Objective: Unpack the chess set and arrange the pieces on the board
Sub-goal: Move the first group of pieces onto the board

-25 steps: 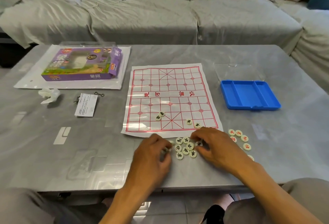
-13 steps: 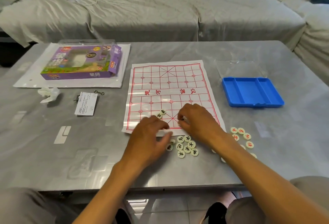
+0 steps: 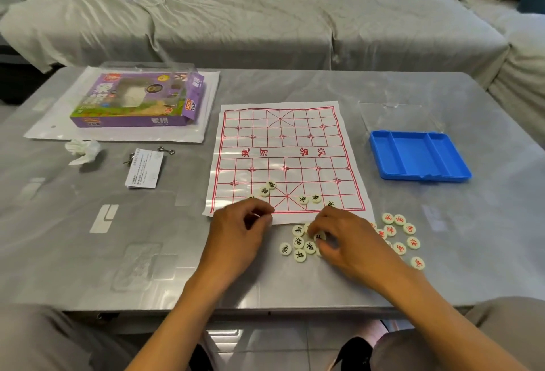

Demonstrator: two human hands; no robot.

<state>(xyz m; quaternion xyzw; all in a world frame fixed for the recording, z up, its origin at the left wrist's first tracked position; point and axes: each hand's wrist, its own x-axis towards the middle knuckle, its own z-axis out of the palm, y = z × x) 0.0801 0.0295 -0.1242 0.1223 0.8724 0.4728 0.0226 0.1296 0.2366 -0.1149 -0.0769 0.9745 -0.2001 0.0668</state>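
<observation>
The left hand [image 3: 240, 230] is resting at the near edge of the white paper board with red grid lines [image 3: 284, 158], its fingers [image 3: 262, 213] curling inward, though I cannot tell whether they hold a piece. Just right, the right hand [image 3: 343, 239] is pinching a round cream black-lettered piece [image 3: 320, 236] among the black-lettered cluster [image 3: 298, 246] on the grey counter [image 3: 118, 252]. Beyond its knuckles, red-lettered pieces [image 3: 399, 233] are lying loose.

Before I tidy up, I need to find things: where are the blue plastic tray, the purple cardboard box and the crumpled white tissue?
blue plastic tray [image 3: 395, 154]: head view, left compartment floor.
purple cardboard box [image 3: 165, 120]: head view, front side.
crumpled white tissue [image 3: 83, 151]: head view, its middle.
</observation>
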